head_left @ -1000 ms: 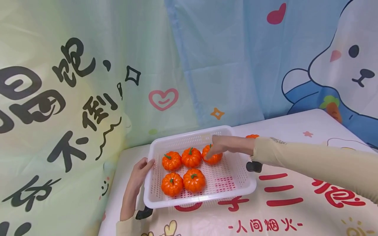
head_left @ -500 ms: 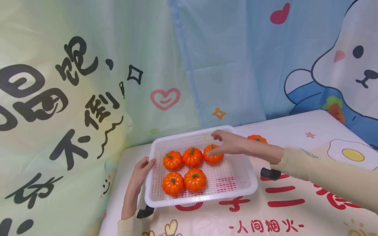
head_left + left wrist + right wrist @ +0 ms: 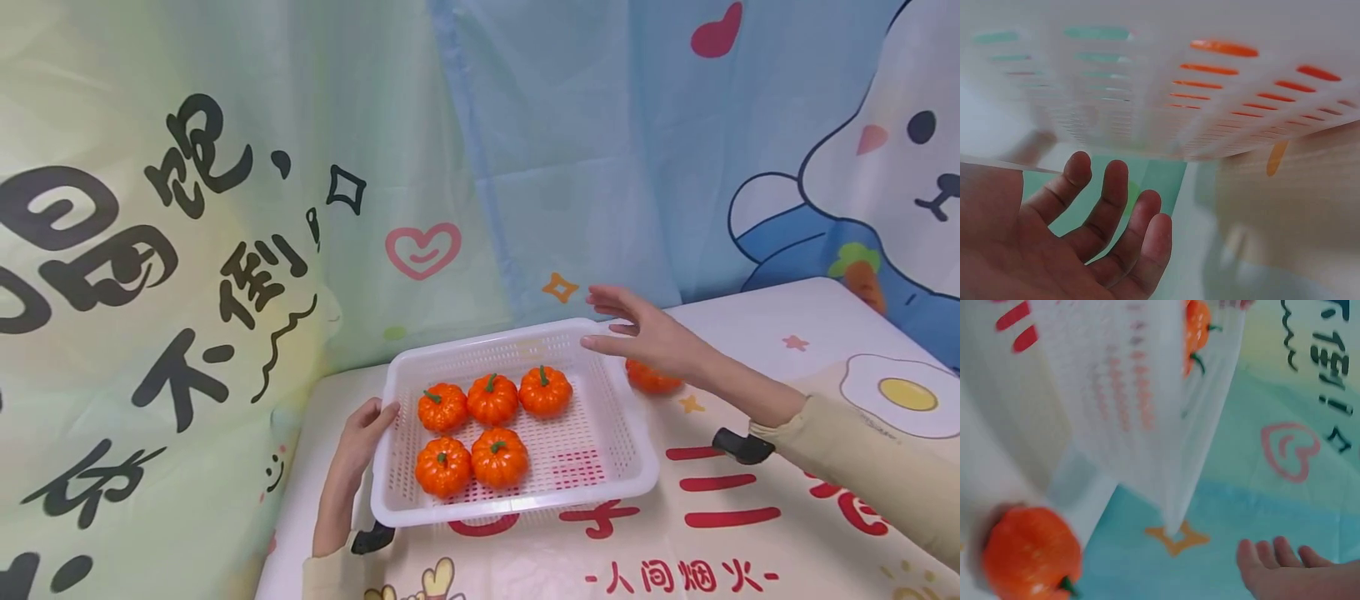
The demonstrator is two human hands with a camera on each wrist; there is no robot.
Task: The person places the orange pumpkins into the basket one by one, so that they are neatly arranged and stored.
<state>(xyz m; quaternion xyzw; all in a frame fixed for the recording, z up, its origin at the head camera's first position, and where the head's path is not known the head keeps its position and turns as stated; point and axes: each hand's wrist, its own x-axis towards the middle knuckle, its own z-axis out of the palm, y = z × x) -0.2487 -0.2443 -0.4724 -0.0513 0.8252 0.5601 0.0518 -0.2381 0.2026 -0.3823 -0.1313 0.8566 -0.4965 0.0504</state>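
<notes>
Here the right hand [image 3: 651, 337] hovers, fingers spread and empty, above the basket [image 3: 628, 433]'s far corner.

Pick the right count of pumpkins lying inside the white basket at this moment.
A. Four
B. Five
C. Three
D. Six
B. The head view shows five pumpkins in the white basket: three in the back row, such as the one at, and two in front, such as the one at. A sixth pumpkin lies outside on the table, behind the open right hand.
</notes>
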